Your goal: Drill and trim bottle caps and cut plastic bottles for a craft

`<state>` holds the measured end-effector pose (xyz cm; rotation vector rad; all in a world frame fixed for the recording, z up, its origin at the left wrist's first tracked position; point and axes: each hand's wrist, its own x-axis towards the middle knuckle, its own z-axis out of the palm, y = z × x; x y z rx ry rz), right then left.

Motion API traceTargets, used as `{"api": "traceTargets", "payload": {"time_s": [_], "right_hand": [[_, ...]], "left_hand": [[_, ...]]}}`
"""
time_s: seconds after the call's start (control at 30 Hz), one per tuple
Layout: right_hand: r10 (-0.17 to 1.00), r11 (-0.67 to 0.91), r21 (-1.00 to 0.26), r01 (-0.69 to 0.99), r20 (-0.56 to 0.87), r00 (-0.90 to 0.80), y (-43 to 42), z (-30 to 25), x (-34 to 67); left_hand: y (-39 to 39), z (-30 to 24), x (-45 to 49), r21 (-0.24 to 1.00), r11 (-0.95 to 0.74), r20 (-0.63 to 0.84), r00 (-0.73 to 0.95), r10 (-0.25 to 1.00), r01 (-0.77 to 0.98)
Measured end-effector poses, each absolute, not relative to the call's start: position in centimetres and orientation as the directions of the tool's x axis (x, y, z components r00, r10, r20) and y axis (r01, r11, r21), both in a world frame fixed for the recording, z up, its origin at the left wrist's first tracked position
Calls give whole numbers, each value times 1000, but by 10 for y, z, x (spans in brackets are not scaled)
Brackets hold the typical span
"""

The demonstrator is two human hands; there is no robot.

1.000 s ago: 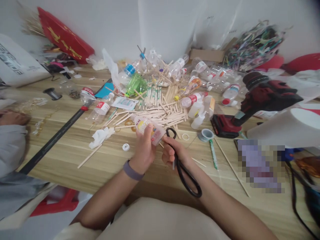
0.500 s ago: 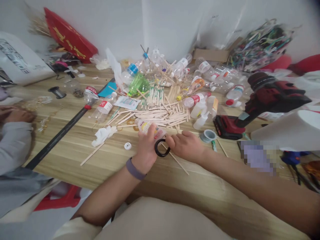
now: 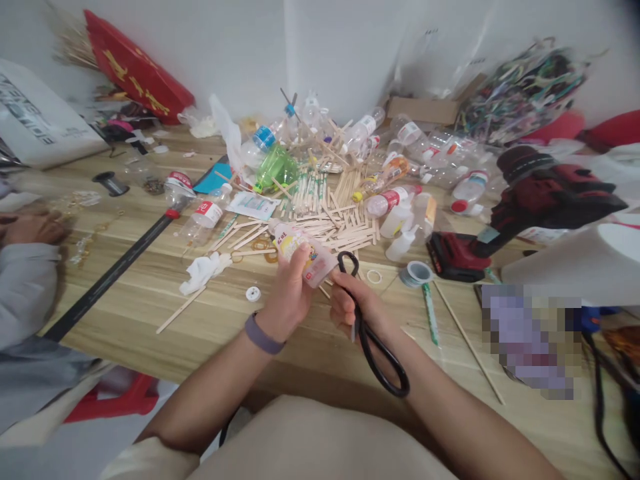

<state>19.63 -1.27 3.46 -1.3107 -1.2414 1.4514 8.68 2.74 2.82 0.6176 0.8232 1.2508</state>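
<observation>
My left hand is wrapped around a small plastic bottle with a pink and yellow label. The bottle lies tilted, its base end towards my right hand. My right hand is closed on a pair of black-handled scissors. One handle loop stands up above the fingers near the bottle's base, and the other hangs down over the wrist. Most of the blades are hidden by the hand. Many flat wooden sticks lie just beyond the bottle. A small white round part sits left of my left hand.
Several plastic bottles crowd the back. At right are a red and black power drill, a tape roll and a white roll. A black tube crosses the left side, near another person's hand.
The scissors have turned in my right hand, so both handle loops now show, one hanging over the wrist. My right forearm has swung closer to my body. More of the bottle is visible.
</observation>
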Motion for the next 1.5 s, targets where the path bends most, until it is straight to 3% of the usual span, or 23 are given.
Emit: {"api": "traceTargets", "payload": {"time_s": [0.2,0.37,0.5,0.77,0.87,1.0,1.23,1.37,1.5], "right_hand": [[980,-186,-982,-37,-182,-81,-20,32,204],[985,-122,-992,-28,-118,-126,-30,27,203],[978,-7,-1000,28,-13,-207,-41,25,204],[977,172,-968,185,144,-156,-63,15,200],[962,263,-881,392,208,-178,-66,16,200],[929,354,-651,671,326,-174,-62,12,205],[887,436,-427,792,350,-300,-40,22,240],[907,408,-466,785,307,-289,-26,37,250],[946,325,-605,727,215,-243,-24,35,233]], "left_hand": [[28,37,82,710,243,-146,199,969,-661],[27,35,83,746,226,-164,157,974,-626],[22,35,84,737,196,-152,123,981,-647],[9,43,80,752,117,-46,125,991,-649],[9,45,78,763,147,-44,177,983,-629],[10,45,79,749,148,-75,139,987,-646],[6,44,85,821,119,-160,-25,987,-559],[5,46,91,798,143,-222,-65,973,-585],[8,42,94,783,130,-228,-87,970,-608]]}}
